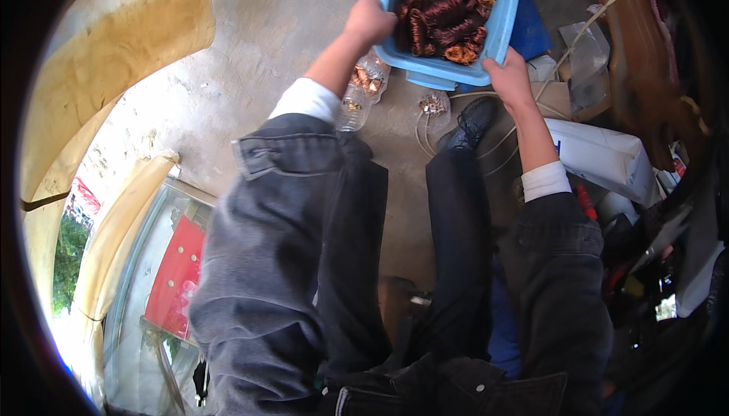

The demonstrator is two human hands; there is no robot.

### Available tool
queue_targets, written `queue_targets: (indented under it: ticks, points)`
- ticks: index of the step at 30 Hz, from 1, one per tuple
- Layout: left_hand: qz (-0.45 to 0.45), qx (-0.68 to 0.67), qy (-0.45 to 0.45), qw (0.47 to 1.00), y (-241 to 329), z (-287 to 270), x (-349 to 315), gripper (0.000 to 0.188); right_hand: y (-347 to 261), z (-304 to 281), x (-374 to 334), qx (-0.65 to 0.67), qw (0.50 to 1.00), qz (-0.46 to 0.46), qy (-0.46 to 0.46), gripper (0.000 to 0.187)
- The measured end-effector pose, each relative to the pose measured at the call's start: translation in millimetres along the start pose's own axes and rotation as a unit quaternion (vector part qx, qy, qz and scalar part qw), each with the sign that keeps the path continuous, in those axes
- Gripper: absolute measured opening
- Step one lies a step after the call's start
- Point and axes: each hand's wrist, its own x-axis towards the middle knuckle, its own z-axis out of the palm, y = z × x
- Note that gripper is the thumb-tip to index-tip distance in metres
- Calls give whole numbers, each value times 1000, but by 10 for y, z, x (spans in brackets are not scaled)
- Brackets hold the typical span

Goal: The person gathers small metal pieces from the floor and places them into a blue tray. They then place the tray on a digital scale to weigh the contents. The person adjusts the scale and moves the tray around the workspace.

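A light blue plastic tub (497,44) is at the top of the view, gripped between my two hands. Inside it lie several dark reddish-brown bundles (448,14) that look like coiled copper wire. My left hand (372,21) is closed round the tub's left rim. At the near right corner, my right hand (507,78) has its fingers closed over the rim. Just below the tub, clear plastic containers (370,74) hold small copper-coloured bits. Another clear container (433,108) with similar bits stands near my shoe.
A pale cable (566,55) loops across the floor at the right. Beside my right forearm lies a white package (600,154), with mixed clutter beyond it. Large curved yellowish pieces (129,21) and a glass-sided case (137,264) with a red panel stand at the left.
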Motion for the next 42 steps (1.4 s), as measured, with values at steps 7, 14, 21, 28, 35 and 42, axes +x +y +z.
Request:
queue_targets:
  ticks: [7,14,21,28,35,42]
  points:
    - [-75,-166,11,983,-1150,-1415,-918,25,-829,1411,-458,-152,984,-20,-89,22]
    - [-164,-452,153,863,-2543,-1495,-1350,27,-795,2388,-1041,62,987,-135,-58,37]
    - [-161,-704,291,628,-3282,-424,-671,46,-174,2292,-1136,-183,974,-132,-15,54]
    - [-215,-712,317,588,-3403,148,-528,34,94,2459,-432,-241,963,-80,88,35]
    - [-255,-437,159,848,-3179,122,-1608,58,-126,2156,-41,-539,829,-123,-82,14]
    - [-128,-43,131,982,-2601,338,-3621,25,-187,1700,-533,-515,837,-163,-88,17]
